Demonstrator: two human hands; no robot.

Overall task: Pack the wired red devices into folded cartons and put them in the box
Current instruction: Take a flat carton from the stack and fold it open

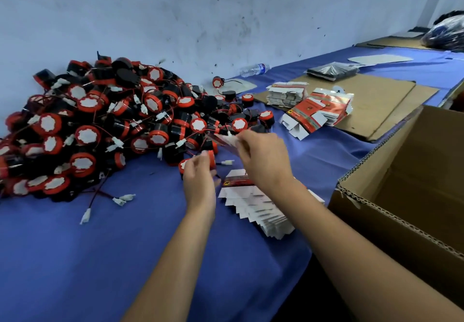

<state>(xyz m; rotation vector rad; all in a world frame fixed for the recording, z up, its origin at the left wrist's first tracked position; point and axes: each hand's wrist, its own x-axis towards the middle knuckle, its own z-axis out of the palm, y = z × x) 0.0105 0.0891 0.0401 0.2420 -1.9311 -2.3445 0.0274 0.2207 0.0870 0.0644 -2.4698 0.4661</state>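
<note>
A big heap of red and black devices (pixel 100 126) with wires and white plugs covers the left of the blue table (pixel 75 259). My left hand (pixel 199 176) grips one red device (pixel 184 164) at the heap's near edge. My right hand (pixel 261 156) pinches a blurred flat carton (pixel 223 141) just above it. Beneath my right wrist lies a fanned stack of flat cartons (pixel 256 208). An open cardboard box (pixel 401 196) stands at the right.
More flat carton stacks (pixel 313 110) lie on a cardboard sheet (pixel 376 100) at the back right. A plastic bottle (pixel 254 69) lies by the wall, beside a black packet (pixel 331 70). Loose white plugs (pixel 123 198) trail onto the cloth.
</note>
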